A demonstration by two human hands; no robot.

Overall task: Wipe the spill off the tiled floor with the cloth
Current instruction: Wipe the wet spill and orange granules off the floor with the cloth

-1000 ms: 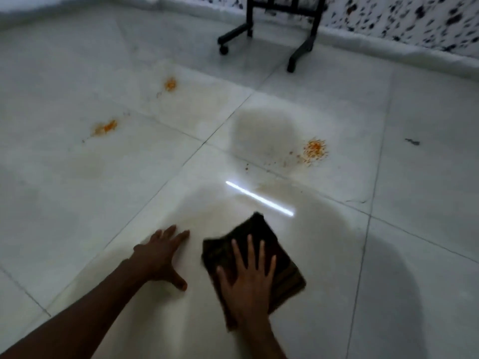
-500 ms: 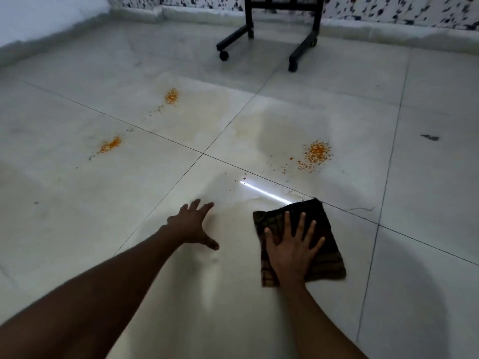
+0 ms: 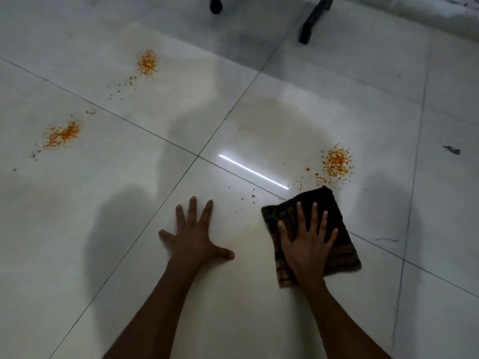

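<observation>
A dark checked cloth (image 3: 346, 246) lies flat on the pale tiled floor (image 3: 129, 229). My right hand (image 3: 305, 247) presses down on it with the fingers spread. Just beyond the cloth's far corner is an orange crumbly spill (image 3: 337, 163), with loose specks trailing toward the cloth. Two more orange spills lie farther off, one at the left (image 3: 62, 133) and one at the far left (image 3: 147, 63). My left hand (image 3: 194, 237) rests flat on the bare tile to the left of the cloth, fingers apart and holding nothing.
A black stand's legs reach in at the top: a caster wheel (image 3: 216, 6) and a foot (image 3: 311, 22). A faint yellowish wet patch (image 3: 280, 125) spreads beyond my hands. A small dark mark (image 3: 452, 150) sits at the right.
My right hand has slid the cloth forward and to the right, up to the edge of the nearest orange spill. My left hand has moved forward across the tile, and my view has closed in.
</observation>
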